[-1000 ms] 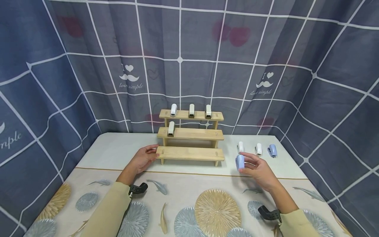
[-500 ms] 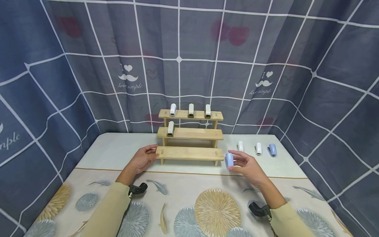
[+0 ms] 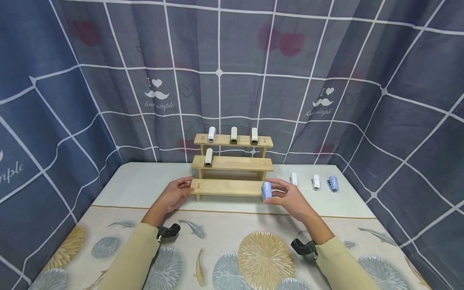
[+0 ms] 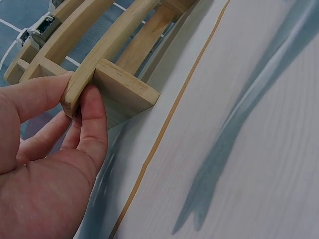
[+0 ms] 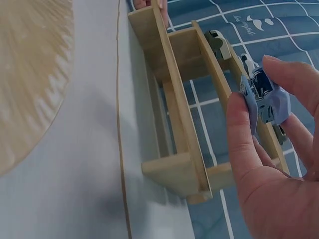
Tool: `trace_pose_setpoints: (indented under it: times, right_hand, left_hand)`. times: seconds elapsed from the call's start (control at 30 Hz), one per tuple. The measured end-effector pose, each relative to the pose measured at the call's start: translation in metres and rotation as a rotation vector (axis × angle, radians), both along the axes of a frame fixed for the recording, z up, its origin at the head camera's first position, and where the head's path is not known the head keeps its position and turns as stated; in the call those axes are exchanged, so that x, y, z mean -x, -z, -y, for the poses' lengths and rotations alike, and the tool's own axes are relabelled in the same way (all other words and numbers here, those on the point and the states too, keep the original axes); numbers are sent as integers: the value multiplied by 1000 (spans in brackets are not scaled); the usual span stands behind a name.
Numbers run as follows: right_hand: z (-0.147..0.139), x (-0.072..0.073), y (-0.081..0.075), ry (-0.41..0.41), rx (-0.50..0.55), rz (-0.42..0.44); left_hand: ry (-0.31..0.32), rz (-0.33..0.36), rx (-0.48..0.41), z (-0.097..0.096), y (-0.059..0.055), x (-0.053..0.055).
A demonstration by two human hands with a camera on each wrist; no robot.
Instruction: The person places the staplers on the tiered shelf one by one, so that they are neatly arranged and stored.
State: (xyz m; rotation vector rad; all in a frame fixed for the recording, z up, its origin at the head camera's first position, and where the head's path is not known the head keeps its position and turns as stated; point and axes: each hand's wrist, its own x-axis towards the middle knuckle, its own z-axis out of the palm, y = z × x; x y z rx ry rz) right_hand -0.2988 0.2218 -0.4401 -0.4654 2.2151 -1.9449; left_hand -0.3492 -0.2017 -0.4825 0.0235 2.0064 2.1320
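A three-step wooden display stand (image 3: 232,187) stands in the middle of the table. My left hand (image 3: 176,194) pinches the left end of its lowest board, thumb and fingers on either side of the wood in the left wrist view. With thumb and fingertips my right hand (image 3: 290,198) grips a small blue stapler (image 3: 266,190). In the head view that stapler overlaps the right end of the lowest board; the right wrist view shows the stapler (image 5: 264,97) side-on, its metal inside visible. A cream stapler (image 3: 208,157) sits at the left of the middle step.
The top step carries a white stapler (image 3: 212,134) and two cream staplers (image 3: 234,135). To the right on the table are two white staplers (image 3: 316,182), one partly behind my right hand, and another blue stapler (image 3: 333,183). A checked curtain (image 3: 239,96) hangs behind.
My right hand has carried the blue stapler leftward from beside the white staplers to the right end of the lowest board. The left hand has kept its place on the stand.
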Motion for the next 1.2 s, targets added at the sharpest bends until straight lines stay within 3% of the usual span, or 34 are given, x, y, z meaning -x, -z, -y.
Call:
trace_pose_setpoints:
  times: [0.4, 0.73, 1.2]
  right_hand:
    - [28, 18, -12, -42, 25, 7]
    - [55, 46, -26, -1, -69, -80]
    - [91, 80, -48, 12, -91, -88]
  left_hand:
    - [-5, 3, 14, 1, 0, 2]
    - [0, -2, 4, 0, -1, 0]
    - [-16, 21, -1, 0, -1, -1]
